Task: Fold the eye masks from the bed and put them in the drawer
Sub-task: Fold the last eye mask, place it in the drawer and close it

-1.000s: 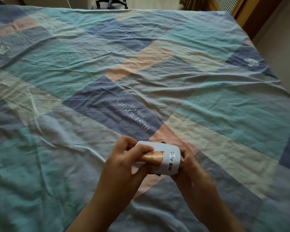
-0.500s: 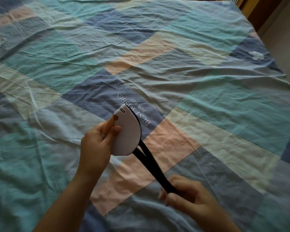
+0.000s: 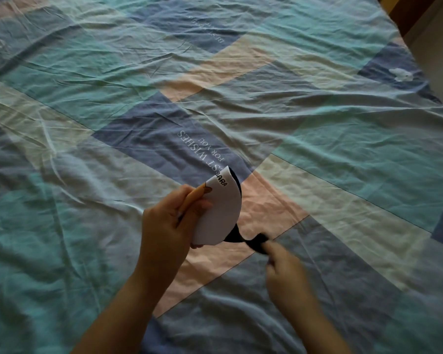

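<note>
A white eye mask [image 3: 221,213] with black lettering and an orange print is folded in half and held upright above the bed. My left hand [image 3: 169,226] grips its folded edge on the left side. Its black elastic strap [image 3: 251,240] runs from the mask's lower right corner to my right hand [image 3: 283,267], which pinches the bunched strap end; that hand is motion-blurred. No drawer is in view.
A patchwork bedspread [image 3: 317,154] in teal, blue, cream and peach fills the view, wrinkled, with "BEST WISHES FOR YOU" printed near the mask. The bed's right edge [image 3: 425,80] meets a floor strip and wooden furniture at the top right.
The mask went from curled between both hands to folded in my left hand. My right hand pulled the strap out, then moved back up toward the mask, shortening the strap's span.
</note>
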